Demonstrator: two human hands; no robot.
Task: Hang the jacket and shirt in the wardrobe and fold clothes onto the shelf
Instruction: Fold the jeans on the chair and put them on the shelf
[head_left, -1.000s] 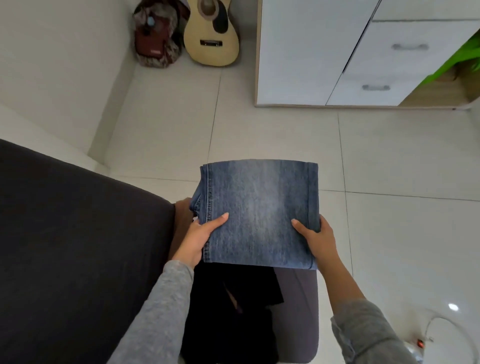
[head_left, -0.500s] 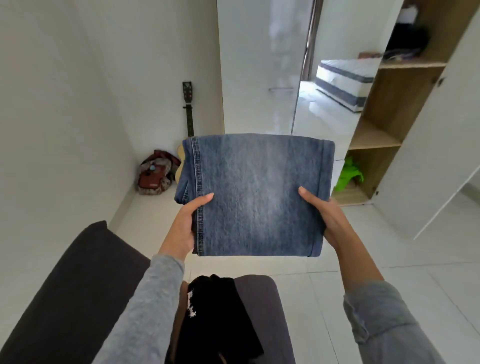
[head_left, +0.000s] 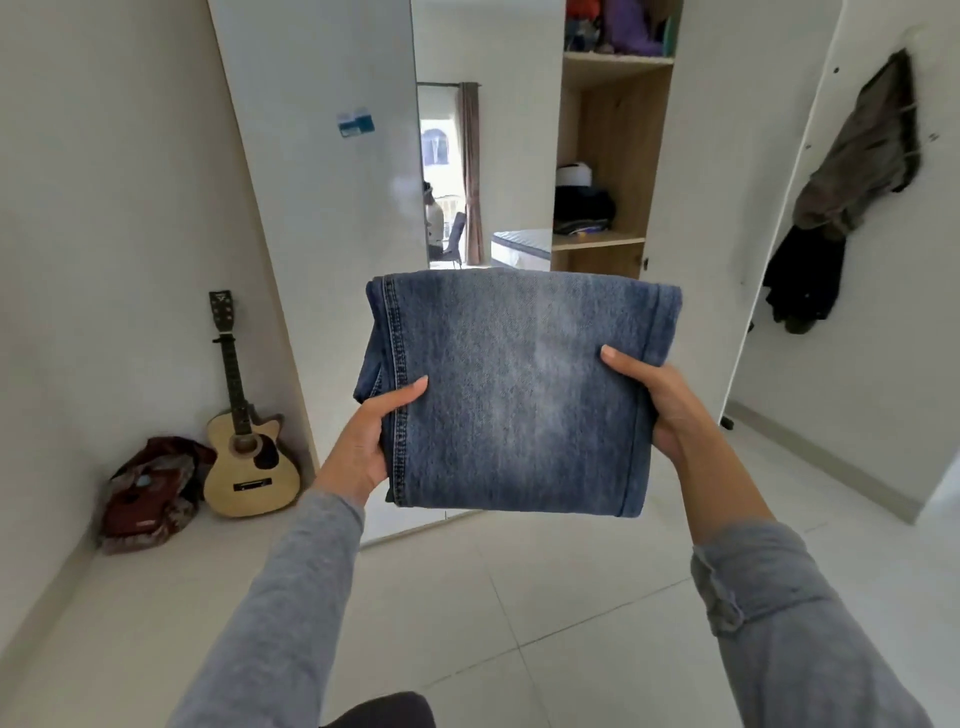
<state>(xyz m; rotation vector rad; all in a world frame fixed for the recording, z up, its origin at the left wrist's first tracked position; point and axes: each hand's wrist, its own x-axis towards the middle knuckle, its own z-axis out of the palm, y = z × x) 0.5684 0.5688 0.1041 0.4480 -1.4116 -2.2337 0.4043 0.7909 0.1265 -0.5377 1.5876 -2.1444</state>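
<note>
A folded pair of blue jeans (head_left: 514, 395) is held flat in front of me at chest height. My left hand (head_left: 363, 447) grips its left edge, thumb on top. My right hand (head_left: 660, 400) grips the right edge the same way. Behind the jeans stands the open wardrobe (head_left: 613, 156) with wooden shelves; dark folded clothes (head_left: 582, 208) lie on the middle shelf (head_left: 597, 240). The lower shelves are hidden by the jeans.
A mirror door (head_left: 467, 171) stands left of the shelves. An open white wardrobe door (head_left: 779, 182) is to the right. Dark jackets (head_left: 852, 182) hang on the right wall. A guitar (head_left: 244, 441) and a red bag (head_left: 145, 493) sit in the left corner.
The view has lifted from the sofa and floor toward the wardrobe. The jeans, still held by both hands, have been carried up and closer to the shelves. The sofa has dropped out of view.
</note>
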